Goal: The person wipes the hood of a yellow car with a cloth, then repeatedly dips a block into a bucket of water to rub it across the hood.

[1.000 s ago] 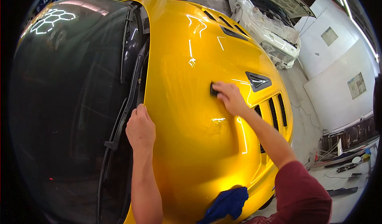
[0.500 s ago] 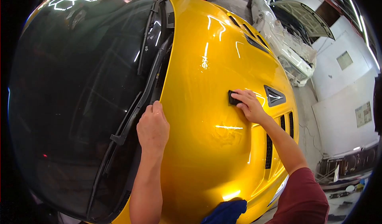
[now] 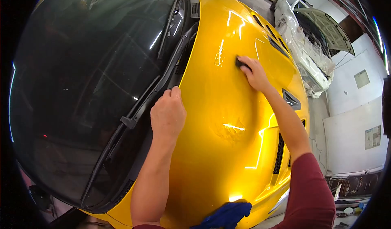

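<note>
A glossy yellow car hood (image 3: 203, 164) spreads out in front of me, with wet-looking smears in its lights' reflections. My right hand (image 3: 255, 73) is closed around a small black block-shaped pad (image 3: 243, 63), pressed to the upper middle of the hood. At the hood's rear edge, beside the windshield, my left hand (image 3: 168, 113) has its fingers curled over the rim; the fingertips are hidden. A crumpled blue cloth (image 3: 228, 214) lies on the near side of the hood.
Left of the hood are the dark windshield (image 3: 81, 90) and a black wiper arm (image 3: 150, 96). A black-framed vent (image 3: 291, 99) is set in the hood near my right forearm. A white car (image 3: 303, 54) with its hood raised stands beyond, near a white wall (image 3: 354, 119).
My right hand has slid the black pad up the hood, away from me. My left hand stays at the hood's edge. The whole view has shifted slightly.
</note>
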Motion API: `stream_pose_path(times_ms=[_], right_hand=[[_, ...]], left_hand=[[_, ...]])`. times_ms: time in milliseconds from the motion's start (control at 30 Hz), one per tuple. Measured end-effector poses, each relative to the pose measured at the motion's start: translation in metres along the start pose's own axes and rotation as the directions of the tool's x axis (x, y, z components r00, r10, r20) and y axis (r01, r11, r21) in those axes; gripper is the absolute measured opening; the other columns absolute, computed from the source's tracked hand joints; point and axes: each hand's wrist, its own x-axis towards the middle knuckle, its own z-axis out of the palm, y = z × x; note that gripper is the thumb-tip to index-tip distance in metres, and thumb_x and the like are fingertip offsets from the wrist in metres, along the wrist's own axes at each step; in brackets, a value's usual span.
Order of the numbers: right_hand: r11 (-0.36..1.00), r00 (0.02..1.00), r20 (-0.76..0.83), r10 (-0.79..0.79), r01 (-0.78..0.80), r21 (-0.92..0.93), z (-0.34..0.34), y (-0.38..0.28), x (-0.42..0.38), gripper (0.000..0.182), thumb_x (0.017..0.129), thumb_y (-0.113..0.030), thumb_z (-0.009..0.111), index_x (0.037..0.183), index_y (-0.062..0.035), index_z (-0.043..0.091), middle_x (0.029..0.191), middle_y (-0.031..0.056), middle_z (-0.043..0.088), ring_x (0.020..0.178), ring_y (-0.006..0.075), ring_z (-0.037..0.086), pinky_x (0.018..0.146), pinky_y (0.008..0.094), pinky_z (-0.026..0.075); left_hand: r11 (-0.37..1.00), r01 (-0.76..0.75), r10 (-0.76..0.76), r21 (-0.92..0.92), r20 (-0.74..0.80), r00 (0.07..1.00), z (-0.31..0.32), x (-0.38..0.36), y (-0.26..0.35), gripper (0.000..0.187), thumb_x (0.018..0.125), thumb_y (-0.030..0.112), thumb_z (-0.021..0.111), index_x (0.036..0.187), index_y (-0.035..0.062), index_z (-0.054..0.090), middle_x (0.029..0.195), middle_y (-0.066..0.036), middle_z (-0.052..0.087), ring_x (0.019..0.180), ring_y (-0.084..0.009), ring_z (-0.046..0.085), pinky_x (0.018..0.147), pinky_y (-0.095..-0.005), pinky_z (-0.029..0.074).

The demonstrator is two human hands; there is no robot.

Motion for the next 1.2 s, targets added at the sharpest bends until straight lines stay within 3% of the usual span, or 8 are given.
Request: stream_pose_path(times_ms=[133,267,333,500,767,867,1000,1200], right_hand=[[0.993,0.993,-0.008,0.118,-0.118,-0.022,0.006,-0.054,-0.024,0.035,0.092,-0.008,0.063,0.127,-0.0071,0.066,0.129,0.0122,0.069,0.119,0.0367,0.06,0.106,0.0444,0.044],[1.0,0.987,0.158,-0.005,0.002,0.018,-0.022,-0.159,-0.17,0.055,0.082,-0.002,0.07,0.135,-0.0144,0.063,0.135,0.008,0.067,0.123,0.0328,0.059,0.107,0.0474,0.04],[0.995,0.974,0.203,-0.099,0.093,0.036,-0.023,-0.138,-0.164,0.057,0.08,-0.001,0.07,0.135,-0.0149,0.062,0.138,0.0085,0.065,0.123,0.0344,0.059,0.108,0.0483,0.039],[0.998,0.998,-0.004,0.064,-0.064,0.018,0.02,-0.068,-0.004,0.041,0.094,-0.008,0.062,0.136,-0.005,0.061,0.132,0.018,0.066,0.121,0.0384,0.059,0.107,0.0443,0.044],[0.996,0.991,0.127,0.037,-0.026,-0.082,-0.011,-0.166,-0.167,0.052,0.085,0.0,0.066,0.136,-0.0057,0.065,0.141,0.0136,0.064,0.128,0.0357,0.057,0.113,0.0457,0.038],[0.985,0.989,0.054,-0.134,0.139,-0.099,0.01,-0.111,-0.104,0.05,0.087,-0.002,0.065,0.137,-0.0064,0.064,0.141,0.0138,0.064,0.123,0.0353,0.059,0.11,0.0466,0.04],[0.999,0.999,-0.017,0.032,-0.032,-0.001,0.04,-0.088,-0.008,0.044,0.093,-0.007,0.06,0.137,-0.0048,0.064,0.139,0.0154,0.064,0.122,0.0378,0.058,0.109,0.0451,0.042],[0.994,0.993,0.111,0.049,-0.038,-0.1,-0.002,-0.194,-0.158,0.05,0.09,-0.001,0.059,0.139,-0.0079,0.064,0.14,0.0139,0.064,0.124,0.0373,0.058,0.112,0.0483,0.038]], left_hand=[[1.0,-0.027,0.027,0.006,-0.022,0.999,0.0,-0.001,-0.001,0.018,0.102,0.015,0.055,0.097,0.0005,0.063,0.093,-0.018,0.071,0.085,-0.0376,0.072,0.073,-0.0451,0.059],[0.999,-0.027,0.028,0.016,-0.047,0.999,0.007,0.001,-0.007,0.019,0.102,0.016,0.054,0.098,0.0003,0.064,0.093,-0.018,0.071,0.084,-0.0365,0.073,0.074,-0.0449,0.059],[1.0,-0.009,0.009,0.006,-0.027,1.0,0.01,-0.002,-0.008,0.023,0.106,0.019,0.051,0.1,0.0004,0.064,0.095,-0.018,0.072,0.086,-0.0378,0.072,0.076,-0.0466,0.059],[0.999,-0.034,0.036,0.042,-0.037,0.999,0.008,0.0,-0.009,0.024,0.106,0.02,0.051,0.101,0.0014,0.066,0.094,-0.018,0.072,0.086,-0.0377,0.073,0.075,-0.0465,0.059],[0.999,-0.041,0.041,0.017,-0.013,0.999,0.007,-0.003,-0.008,0.02,0.103,0.013,0.051,0.102,-0.0003,0.066,0.095,-0.018,0.072,0.088,-0.0363,0.074,0.078,-0.0434,0.06],[0.998,-0.047,0.049,0.048,-0.05,0.998,0.014,-0.003,-0.012,0.019,0.103,0.012,0.052,0.103,-0.0001,0.066,0.096,-0.017,0.072,0.088,-0.0361,0.074,0.078,-0.0429,0.061],[0.999,-0.043,0.043,0.014,-0.033,0.999,0.009,-0.003,-0.014,0.017,0.101,0.01,0.053,0.103,-0.0001,0.066,0.097,-0.018,0.072,0.088,-0.0366,0.074,0.078,-0.0433,0.061],[0.998,-0.046,0.049,0.034,-0.07,0.996,0.012,-0.003,-0.013,0.015,0.097,0.009,0.056,0.102,-0.0006,0.066,0.096,-0.018,0.072,0.087,-0.0356,0.075,0.076,-0.0433,0.061]])
